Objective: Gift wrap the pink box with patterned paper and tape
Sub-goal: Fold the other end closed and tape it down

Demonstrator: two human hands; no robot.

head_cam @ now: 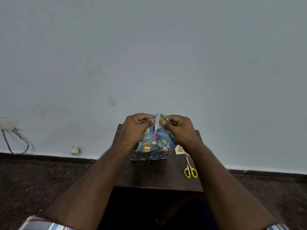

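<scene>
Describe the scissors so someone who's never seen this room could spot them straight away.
Find the small dark wooden table against the pale wall. On its right side, beyond the wrapped box, lie the scissors. Their bright yellow handles set them apart.

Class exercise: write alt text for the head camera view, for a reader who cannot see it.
Both hands, left hand and right hand, pinch the top edges of patterned paper wrapped round a box on a dark wooden table. Yellow-handled scissors lie on its right.
</scene>
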